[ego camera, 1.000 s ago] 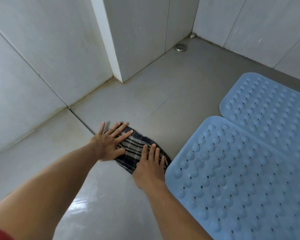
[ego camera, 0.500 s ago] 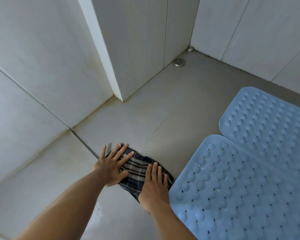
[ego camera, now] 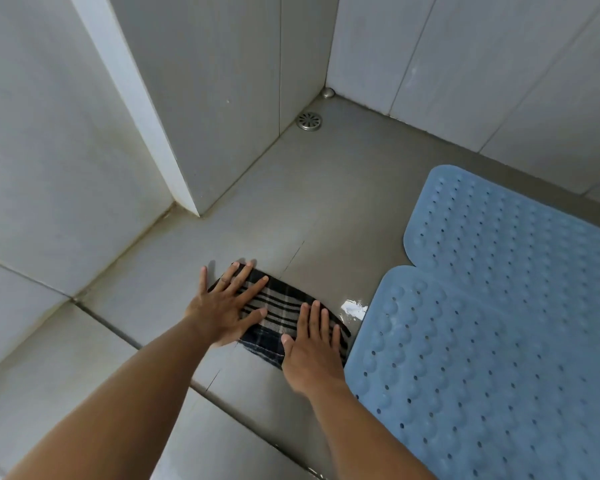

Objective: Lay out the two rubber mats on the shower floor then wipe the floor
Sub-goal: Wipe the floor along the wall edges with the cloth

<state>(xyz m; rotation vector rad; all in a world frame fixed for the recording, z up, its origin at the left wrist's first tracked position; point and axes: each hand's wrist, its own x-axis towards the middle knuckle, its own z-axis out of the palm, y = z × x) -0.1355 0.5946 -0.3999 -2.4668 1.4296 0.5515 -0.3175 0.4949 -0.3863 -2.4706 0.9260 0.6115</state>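
**Both palms on the cloth, mats down, wiping toward the drain**

Nearest me, my right hand (ego camera: 314,355) lies flat, fingers spread, pressing the near-right end of the plaid cloth (ego camera: 281,311); my left hand (ego camera: 224,306) is flat on its far-left end. Neither hand grips anything; both only press down. The cloth's long axis runs from left hand to right hand, its right end just beside the near mat (ego camera: 492,386). A wet patch (ego camera: 352,308) shines between cloth and mat edge. The far mat (ego camera: 520,244) lies touching the near one, toward the back wall. Bare shower floor (ego camera: 291,209) stretches ahead of the cloth to the drain (ego camera: 309,121) in the far corner, so I judge the next push goes forward, both hands equally placed. Compared with half a second ago, the cloth and hands sit slightly farther forward, and the wet patch is uncovered.
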